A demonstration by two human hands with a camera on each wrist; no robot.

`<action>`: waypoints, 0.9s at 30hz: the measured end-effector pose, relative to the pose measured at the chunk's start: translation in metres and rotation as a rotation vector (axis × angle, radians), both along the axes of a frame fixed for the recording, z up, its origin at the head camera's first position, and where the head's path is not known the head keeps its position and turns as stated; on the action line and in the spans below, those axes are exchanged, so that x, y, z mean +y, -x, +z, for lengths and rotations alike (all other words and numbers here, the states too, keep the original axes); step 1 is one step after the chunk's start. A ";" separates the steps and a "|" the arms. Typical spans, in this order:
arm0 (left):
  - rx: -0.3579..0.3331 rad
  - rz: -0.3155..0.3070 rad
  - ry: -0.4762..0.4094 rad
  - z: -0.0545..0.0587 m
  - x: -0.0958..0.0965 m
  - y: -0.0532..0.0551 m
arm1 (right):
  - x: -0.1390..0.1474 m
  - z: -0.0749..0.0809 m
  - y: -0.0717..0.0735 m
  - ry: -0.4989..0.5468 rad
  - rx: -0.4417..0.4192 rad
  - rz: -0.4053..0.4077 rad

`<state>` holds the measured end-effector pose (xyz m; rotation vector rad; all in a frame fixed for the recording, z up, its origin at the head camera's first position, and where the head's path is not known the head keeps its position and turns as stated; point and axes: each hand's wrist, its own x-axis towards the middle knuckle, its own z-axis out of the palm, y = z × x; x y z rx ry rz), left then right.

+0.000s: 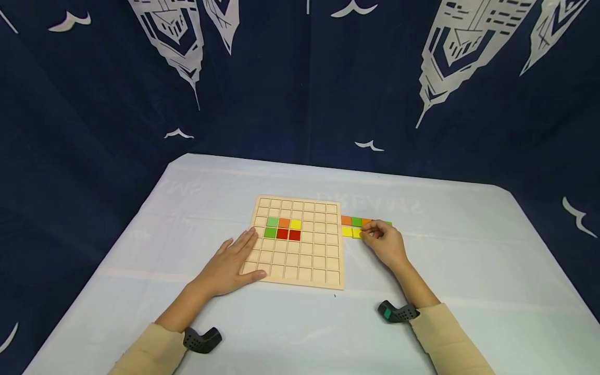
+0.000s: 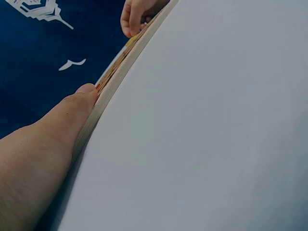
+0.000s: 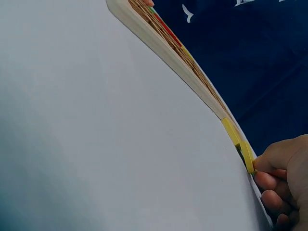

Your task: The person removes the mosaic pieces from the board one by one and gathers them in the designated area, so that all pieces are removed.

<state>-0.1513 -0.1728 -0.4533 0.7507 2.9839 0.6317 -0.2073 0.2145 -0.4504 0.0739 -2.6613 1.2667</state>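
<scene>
A light wooden grid board (image 1: 292,258) lies flat on the table, with two short rows of green, orange, yellow and red square tiles on it. My left hand (image 1: 230,264) rests along the board's left edge, fingers extended and thumb (image 2: 79,108) at the near corner. Just right of the board, my right hand (image 1: 386,246) pinches a yellow tile (image 3: 247,157) between thumb and fingertips. That tile sits slightly raised beside another yellow tile (image 1: 347,232), which touches the board's edge. The right fingers partly cover the tiles around them.
Behind the yellow tiles runs a row of orange and green tiles (image 1: 356,221), partly hidden by the right hand. A white cloth (image 1: 300,333) covers the table. A dark blue curtain (image 1: 300,88) with white prints hangs at the back.
</scene>
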 end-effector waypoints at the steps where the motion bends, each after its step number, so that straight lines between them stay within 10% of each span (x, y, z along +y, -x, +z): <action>1: 0.000 0.001 0.000 0.000 0.000 0.000 | 0.000 0.000 0.000 0.000 0.004 0.000; 27: 0.001 0.004 0.000 0.000 0.000 0.000 | -0.001 0.001 -0.002 0.002 -0.005 -0.001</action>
